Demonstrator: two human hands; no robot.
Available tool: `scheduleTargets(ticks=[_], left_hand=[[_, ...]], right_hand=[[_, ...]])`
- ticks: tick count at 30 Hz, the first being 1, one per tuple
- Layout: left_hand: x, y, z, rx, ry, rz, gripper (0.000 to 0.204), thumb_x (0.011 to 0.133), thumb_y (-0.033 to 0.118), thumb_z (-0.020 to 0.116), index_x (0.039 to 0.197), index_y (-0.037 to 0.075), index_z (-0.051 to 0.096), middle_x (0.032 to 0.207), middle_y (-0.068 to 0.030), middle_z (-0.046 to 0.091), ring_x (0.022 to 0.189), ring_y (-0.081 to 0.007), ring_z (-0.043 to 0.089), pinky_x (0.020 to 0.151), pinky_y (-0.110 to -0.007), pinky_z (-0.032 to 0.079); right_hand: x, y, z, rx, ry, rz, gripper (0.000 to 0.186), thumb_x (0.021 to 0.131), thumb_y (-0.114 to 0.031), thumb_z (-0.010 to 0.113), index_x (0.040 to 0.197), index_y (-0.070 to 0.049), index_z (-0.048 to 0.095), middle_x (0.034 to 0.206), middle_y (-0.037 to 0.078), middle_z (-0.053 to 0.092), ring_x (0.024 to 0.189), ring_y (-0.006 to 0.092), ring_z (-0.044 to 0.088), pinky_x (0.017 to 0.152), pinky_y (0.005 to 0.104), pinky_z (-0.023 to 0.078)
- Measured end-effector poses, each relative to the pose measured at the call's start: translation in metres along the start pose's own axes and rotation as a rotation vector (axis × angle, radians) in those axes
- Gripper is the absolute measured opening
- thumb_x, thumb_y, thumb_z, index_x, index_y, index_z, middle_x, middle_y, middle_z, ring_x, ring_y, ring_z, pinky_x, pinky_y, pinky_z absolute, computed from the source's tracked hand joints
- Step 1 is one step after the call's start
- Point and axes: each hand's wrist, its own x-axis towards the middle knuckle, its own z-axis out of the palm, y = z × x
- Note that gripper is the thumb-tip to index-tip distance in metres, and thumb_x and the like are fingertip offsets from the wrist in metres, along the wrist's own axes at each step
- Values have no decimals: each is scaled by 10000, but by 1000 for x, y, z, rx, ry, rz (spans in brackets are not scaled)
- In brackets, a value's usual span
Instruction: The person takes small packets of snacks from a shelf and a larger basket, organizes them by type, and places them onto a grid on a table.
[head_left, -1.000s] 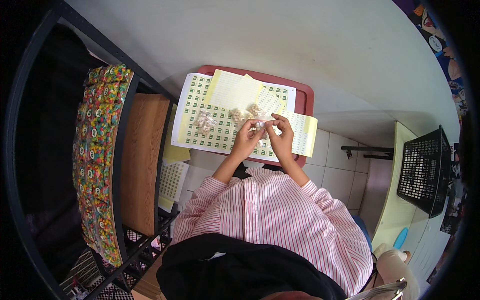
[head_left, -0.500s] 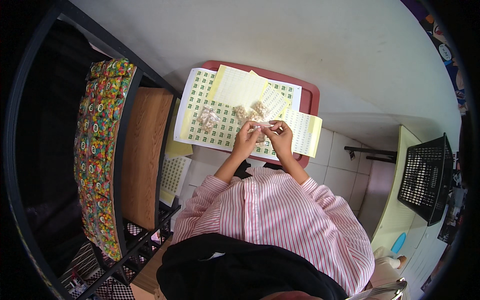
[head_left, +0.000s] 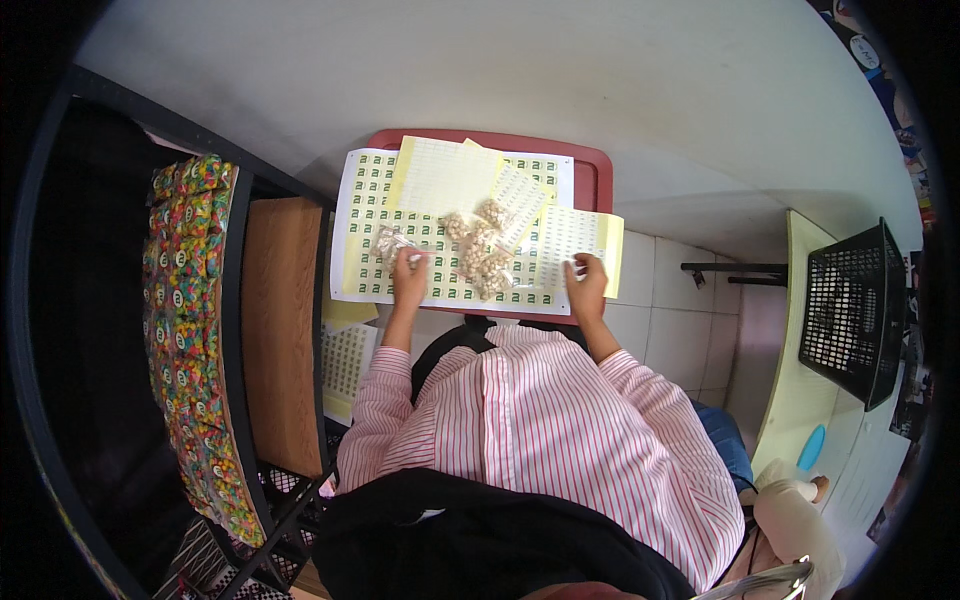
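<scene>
Near the left bag of small beige pieces (head_left: 390,240), my left hand (head_left: 406,272) pinches a clear bag's pink-edged top. My right hand (head_left: 587,287) is on the right label sheet (head_left: 555,230), fingers curled round something I cannot make out. Several filled bags (head_left: 488,265) lie between my hands on a large sheet printed with green marks (head_left: 358,280). Yellow-edged label sheets (head_left: 435,170) overlap at the back, all on a red tray-like table (head_left: 598,170).
On the left, a metal rack (head_left: 95,80) holds colourful packs (head_left: 190,310) beside a wooden board (head_left: 280,330). Loose sheets (head_left: 345,365) lie below. A wall (head_left: 500,70) stands behind. Right are a black basket (head_left: 840,310) on a pale ledge (head_left: 785,400) and a blue oval object (head_left: 812,447).
My hands have parted from their joined pinch in the middle: the left moved left to the left bag, the right moved right onto the label sheet. The middle bags now show more fully.
</scene>
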Motion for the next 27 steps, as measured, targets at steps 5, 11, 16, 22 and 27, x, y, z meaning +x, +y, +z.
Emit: scheduleTargets(ticks=[5,11,16,22,27], left_hand=[[21,-4,-20,360,65,-92,197,809,220,465,899,47,493,831,-141,565,793,-301,535,712,-402,396],[42,-5,-30,554,-70,-45,220,820,256,428,913,84,528,962,-114,524,948,-314,456,825,-473,310],[43,-10,-34,550,15,-63,284,781,244,500,1021,94,481,1101,-110,437,1038,-309,384,864,-467,284],[15,12,-11,598,172,139,479,705,210,570,1132,81,395,1197,-126,344,1128,-316,281,911,-459,221],[-2,-4,4,715,-7,93,501,670,169,585,1130,95,402,1203,-118,341,1155,-300,261,925,-454,200]], right_hand=[[18,35,-30,-273,196,36,213,678,-86,633,855,15,571,804,132,538,725,257,537,660,331,440],[29,44,-21,-375,216,64,254,682,-120,630,895,10,586,852,140,535,779,282,540,703,350,439],[30,47,-17,-356,195,132,252,675,-116,620,896,5,605,850,132,541,762,278,545,693,350,442],[30,48,-19,-344,210,146,217,682,-119,609,861,2,626,813,136,563,708,277,566,667,337,456],[32,41,-21,-340,183,165,192,681,-121,609,837,-11,632,800,114,576,717,265,570,671,336,457]])
